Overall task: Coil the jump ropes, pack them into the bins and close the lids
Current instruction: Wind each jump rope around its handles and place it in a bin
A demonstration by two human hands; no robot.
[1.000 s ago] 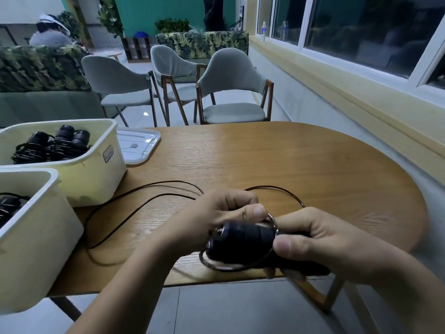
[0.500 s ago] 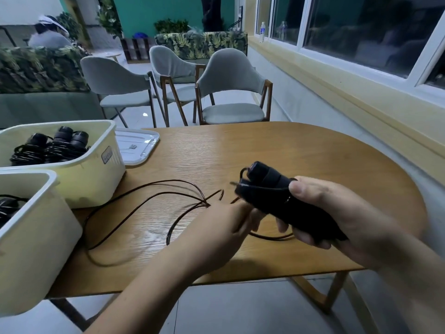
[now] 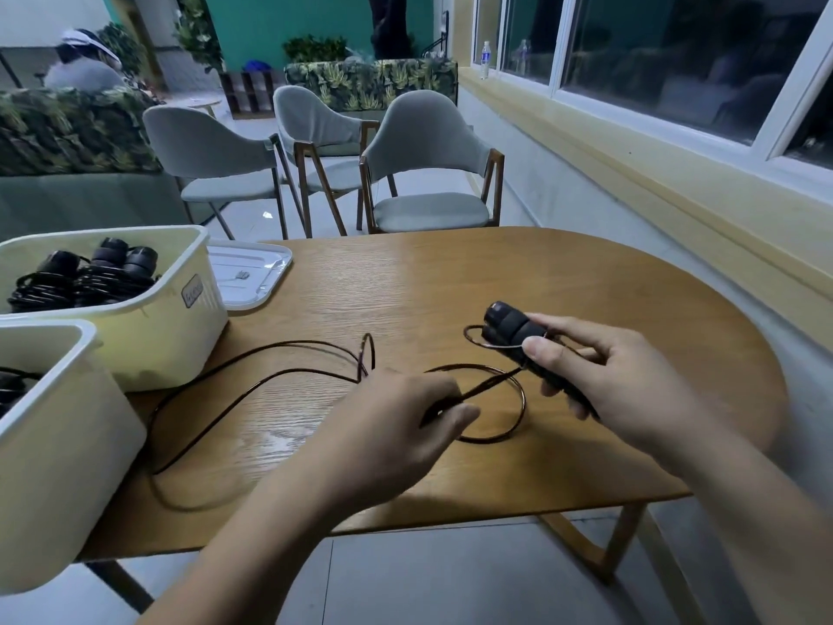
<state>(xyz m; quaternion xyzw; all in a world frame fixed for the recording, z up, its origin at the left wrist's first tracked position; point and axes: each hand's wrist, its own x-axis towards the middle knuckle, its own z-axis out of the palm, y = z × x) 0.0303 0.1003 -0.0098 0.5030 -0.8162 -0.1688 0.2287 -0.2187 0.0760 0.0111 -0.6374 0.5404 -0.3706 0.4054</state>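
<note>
My right hand [image 3: 604,376] grips the two black jump rope handles [image 3: 511,331] held together, ends pointing up-left, with a turn of cord around them. My left hand [image 3: 396,426] pinches the thin dark cord [image 3: 270,376] just left of the handles. One loop of cord lies on the table between my hands; the rest trails left in long curves toward the bins. The far cream bin [image 3: 148,318] holds several coiled black ropes [image 3: 85,275]. The near cream bin [image 3: 58,462] at the left edge shows part of a black rope inside. Both bins stand without lids on.
The wooden table [image 3: 450,272] has a rounded right end and its near edge runs under my forearms. A white lid [image 3: 248,275] lies flat behind the far bin. Grey chairs [image 3: 428,173] stand beyond the table. A window wall runs along the right.
My right hand lifted the handles from the table's near edge and moved them right and farther away. My left hand let go of the handles and now pulls cord out to the left.
</note>
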